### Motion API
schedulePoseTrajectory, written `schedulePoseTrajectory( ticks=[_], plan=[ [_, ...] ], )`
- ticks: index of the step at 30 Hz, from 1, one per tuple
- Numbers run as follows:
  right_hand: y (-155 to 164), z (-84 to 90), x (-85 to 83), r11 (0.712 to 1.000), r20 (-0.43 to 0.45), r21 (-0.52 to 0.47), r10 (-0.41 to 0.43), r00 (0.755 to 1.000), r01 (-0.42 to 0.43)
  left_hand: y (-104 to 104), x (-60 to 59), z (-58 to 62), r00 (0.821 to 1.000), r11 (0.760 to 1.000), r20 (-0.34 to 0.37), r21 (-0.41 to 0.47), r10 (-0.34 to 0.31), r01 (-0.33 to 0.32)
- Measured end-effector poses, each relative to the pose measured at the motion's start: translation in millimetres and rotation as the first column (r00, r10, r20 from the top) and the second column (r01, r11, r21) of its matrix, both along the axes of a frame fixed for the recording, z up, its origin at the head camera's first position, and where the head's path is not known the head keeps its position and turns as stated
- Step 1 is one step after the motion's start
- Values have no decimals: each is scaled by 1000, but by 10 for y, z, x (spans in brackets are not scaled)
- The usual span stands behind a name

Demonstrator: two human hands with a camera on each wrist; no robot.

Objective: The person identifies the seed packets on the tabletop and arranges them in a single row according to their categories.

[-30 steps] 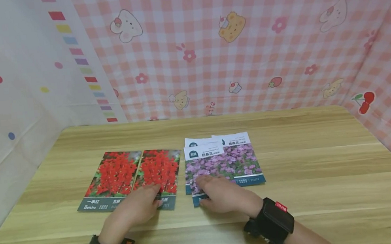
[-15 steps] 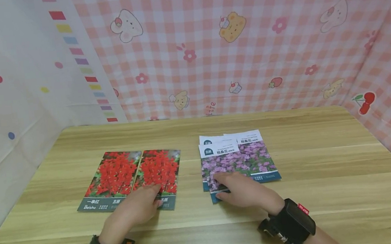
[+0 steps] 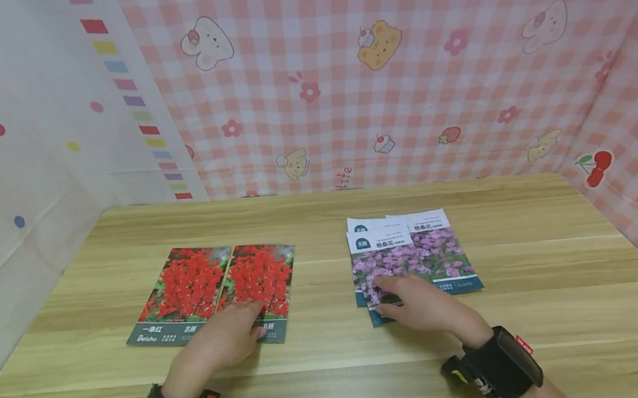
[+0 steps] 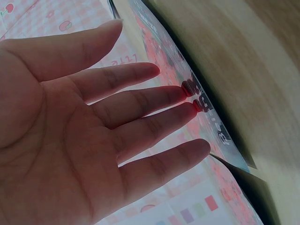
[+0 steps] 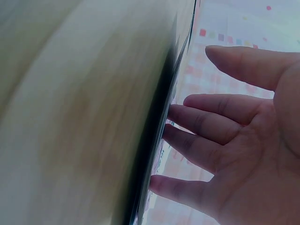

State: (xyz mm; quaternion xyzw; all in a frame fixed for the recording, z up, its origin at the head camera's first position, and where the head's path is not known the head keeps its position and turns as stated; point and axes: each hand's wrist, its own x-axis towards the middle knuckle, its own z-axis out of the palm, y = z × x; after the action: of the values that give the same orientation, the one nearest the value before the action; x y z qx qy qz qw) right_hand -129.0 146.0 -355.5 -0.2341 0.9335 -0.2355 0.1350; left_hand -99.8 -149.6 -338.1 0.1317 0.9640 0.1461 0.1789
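Note:
Two red-flower seed packets (image 3: 189, 292) (image 3: 262, 281) lie side by side on the left of the wooden table (image 3: 536, 267). My left hand (image 3: 244, 320) rests flat on the near end of the right-hand one; in the left wrist view its straight fingertips (image 4: 187, 89) touch the packet (image 4: 213, 129). A loose overlapping stack of purple-flower packets (image 3: 418, 255) lies right of centre. My right hand (image 3: 393, 295) presses on the stack's near left part with straight fingers. The right wrist view shows those fingertips (image 5: 174, 112) against the packets' edge (image 5: 164, 140).
A pink checked cloth with cartoon prints (image 3: 375, 70) walls off the back and right of the table. A white cloth with coloured dots (image 3: 26, 139) hangs on the left. Bare wood shows between the two groups of packets (image 3: 324, 276).
My right hand has slid the purple-flower stack to the right, widening the gap from the red packets. The left hand and the red packets have stayed put.

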Motion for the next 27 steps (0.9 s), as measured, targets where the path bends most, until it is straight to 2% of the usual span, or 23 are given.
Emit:
schedulePoseTrajectory(
  ticks=[6,13,19,22,27],
  plan=[
    [157,-7,-15,1000,10,-12,-16,1000,16,2,0,0,1000,1000,2,-2,2,-2],
    [259,9,-31,998,62,-42,-50,997,52,5,10,5,1000,1000,8,1,18,-18],
    [266,31,-36,999,44,-23,-38,998,39,17,18,21,999,999,12,9,33,-33],
    [275,43,-29,999,23,-20,-25,999,25,23,26,35,1000,1000,-7,13,26,-26],
    [296,54,-25,999,-12,-32,-28,1000,28,28,44,48,997,1000,-81,14,-10,11]
  ],
)
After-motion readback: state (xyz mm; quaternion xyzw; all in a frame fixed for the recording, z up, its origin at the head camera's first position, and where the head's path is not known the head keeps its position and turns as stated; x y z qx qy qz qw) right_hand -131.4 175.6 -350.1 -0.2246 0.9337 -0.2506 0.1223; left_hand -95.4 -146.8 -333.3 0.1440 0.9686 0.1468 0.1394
